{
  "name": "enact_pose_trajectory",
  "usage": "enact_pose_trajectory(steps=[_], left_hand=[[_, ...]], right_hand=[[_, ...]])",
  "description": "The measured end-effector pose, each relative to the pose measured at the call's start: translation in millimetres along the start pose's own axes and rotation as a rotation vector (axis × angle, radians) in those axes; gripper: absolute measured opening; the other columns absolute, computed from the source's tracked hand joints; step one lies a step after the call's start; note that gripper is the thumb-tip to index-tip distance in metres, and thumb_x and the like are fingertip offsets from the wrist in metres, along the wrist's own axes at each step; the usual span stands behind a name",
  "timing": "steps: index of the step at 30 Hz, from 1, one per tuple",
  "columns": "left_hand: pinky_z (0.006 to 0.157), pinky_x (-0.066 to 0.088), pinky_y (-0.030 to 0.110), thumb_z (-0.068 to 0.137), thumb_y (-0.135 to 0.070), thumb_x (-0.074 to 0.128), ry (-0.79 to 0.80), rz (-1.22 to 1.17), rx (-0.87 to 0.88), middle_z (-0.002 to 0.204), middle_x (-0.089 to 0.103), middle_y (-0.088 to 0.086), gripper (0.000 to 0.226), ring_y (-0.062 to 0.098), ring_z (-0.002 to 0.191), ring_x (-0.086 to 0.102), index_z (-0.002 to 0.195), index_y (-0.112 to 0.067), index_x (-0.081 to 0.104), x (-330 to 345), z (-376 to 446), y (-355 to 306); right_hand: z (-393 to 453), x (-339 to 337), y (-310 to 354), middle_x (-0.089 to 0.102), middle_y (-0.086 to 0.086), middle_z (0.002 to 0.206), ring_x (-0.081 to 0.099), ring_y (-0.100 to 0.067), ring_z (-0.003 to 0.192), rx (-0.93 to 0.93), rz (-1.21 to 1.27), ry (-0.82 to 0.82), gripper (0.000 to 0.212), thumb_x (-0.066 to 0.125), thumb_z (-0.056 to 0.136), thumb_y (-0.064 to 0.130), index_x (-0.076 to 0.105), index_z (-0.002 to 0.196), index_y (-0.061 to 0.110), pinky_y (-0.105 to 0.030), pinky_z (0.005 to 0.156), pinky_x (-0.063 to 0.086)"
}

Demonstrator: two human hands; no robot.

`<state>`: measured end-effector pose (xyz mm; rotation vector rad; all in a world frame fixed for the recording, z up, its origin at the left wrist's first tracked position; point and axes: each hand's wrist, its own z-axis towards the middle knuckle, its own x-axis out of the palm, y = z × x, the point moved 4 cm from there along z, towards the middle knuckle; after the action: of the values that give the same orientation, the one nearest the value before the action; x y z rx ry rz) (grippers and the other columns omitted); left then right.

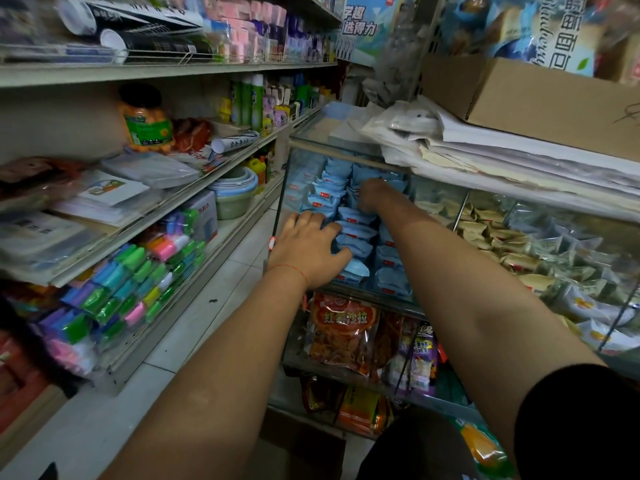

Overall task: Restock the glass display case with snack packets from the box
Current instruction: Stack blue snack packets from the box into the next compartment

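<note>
The left hand (310, 252) is pressing flat, spread fingers on the blue snack packets (355, 233) to keep them neat, while the right hand (372, 195) is reaching deeper into the glass case (284, 188), its fingers hidden.

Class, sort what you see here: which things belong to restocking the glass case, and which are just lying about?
Part of the job:
- blue snack packets
- glass display case
- left hand, resting on the packets
- right hand, reaching deeper among them

Lying about:
- cardboard box on top
- stacked papers
- orange jar
- coloured packs
</note>
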<state>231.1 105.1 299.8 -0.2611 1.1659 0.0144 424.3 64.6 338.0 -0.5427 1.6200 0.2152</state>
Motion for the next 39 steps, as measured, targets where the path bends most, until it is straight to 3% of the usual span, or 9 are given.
enact_pose_trajectory(steps=[2,6,13,19,21,24,27,34,39], left_hand=[[0.116,0.013,0.038,0.091,-0.055,0.036,-0.004,-0.002,0.001,0.145,0.041,0.003,0.056,0.022,0.137,0.026,0.141,-0.029,0.043,0,1,1],[0.116,0.014,0.038,0.09,-0.056,0.036,-0.014,0.004,0.003,0.144,0.041,0.002,0.057,0.021,0.137,0.027,0.14,-0.029,0.044,0,2,2],[0.116,0.014,0.037,0.092,-0.055,0.037,-0.014,0.002,0.001,0.144,0.041,0.002,0.056,0.021,0.137,0.026,0.141,-0.029,0.043,-1,2,3],[0.116,0.014,0.037,0.092,-0.054,0.037,-0.01,0.001,-0.003,0.144,0.042,0.003,0.056,0.022,0.136,0.026,0.141,-0.028,0.044,0,0,2],[0.116,0.013,0.037,0.092,-0.054,0.037,-0.006,-0.001,-0.004,0.144,0.041,0.003,0.056,0.022,0.136,0.026,0.141,-0.028,0.043,-1,0,1],[0.115,0.014,0.037,0.091,-0.054,0.037,-0.01,0.006,0.001,0.143,0.043,0.003,0.056,0.023,0.135,0.027,0.141,-0.028,0.044,-1,1,0],[0.115,0.014,0.037,0.091,-0.053,0.038,-0.012,0.007,0.001,0.143,0.043,0.004,0.056,0.023,0.136,0.027,0.141,-0.028,0.044,-2,1,1],[0.114,0.015,0.038,0.091,-0.054,0.038,-0.009,0.015,0.002,0.144,0.042,0.004,0.057,0.023,0.136,0.027,0.141,-0.028,0.044,-1,1,0],[0.115,0.013,0.038,0.091,-0.055,0.038,-0.024,0.025,0.013,0.144,0.042,0.004,0.057,0.023,0.137,0.026,0.141,-0.027,0.044,0,-1,1]], right_hand=[[6,0,0,0.056,-0.018,0.13,0.058,-0.031,0.11,-0.035,-0.006,-0.003,0.034,0.056,0.093,0.017,0.056,0.123,0.0,-0.036,0.088,0.049],[-4,-7,4,0.037,-0.009,0.152,0.044,-0.03,0.131,-0.137,0.003,0.015,0.051,0.052,0.096,0.011,0.04,0.146,0.016,-0.041,0.105,0.042],[0,-6,8,0.039,-0.009,0.151,0.044,-0.029,0.132,-0.181,0.159,-0.027,0.051,0.053,0.096,0.009,0.041,0.145,0.015,-0.037,0.108,0.04],[1,-22,0,0.059,-0.015,0.122,0.057,-0.027,0.101,-0.044,0.223,-0.138,0.023,0.04,0.097,0.016,0.058,0.106,0.005,-0.034,0.086,0.047],[6,-18,-4,0.055,-0.014,0.13,0.054,-0.03,0.115,0.03,0.271,-0.195,0.037,0.033,0.098,0.025,0.056,0.118,0.005,-0.039,0.1,0.043],[9,6,1,0.032,-0.014,0.153,0.037,-0.035,0.136,0.066,0.293,-0.044,0.072,0.019,0.094,0.057,0.035,0.147,0.01,-0.05,0.114,0.026],[3,17,11,0.029,-0.013,0.155,0.029,-0.032,0.142,0.063,0.265,-0.025,0.09,0.006,0.088,0.074,0.033,0.149,0.015,-0.05,0.119,0.009],[3,8,-2,0.016,-0.01,0.16,0.016,-0.031,0.147,0.106,0.368,-0.102,0.076,0.007,0.094,0.066,0.018,0.154,0.021,-0.053,0.118,0.005],[15,7,4,0.005,-0.015,0.161,0.0,-0.035,0.148,0.204,0.293,-0.055,0.09,0.005,0.087,0.075,0.012,0.155,0.017,-0.057,0.117,0.001]])
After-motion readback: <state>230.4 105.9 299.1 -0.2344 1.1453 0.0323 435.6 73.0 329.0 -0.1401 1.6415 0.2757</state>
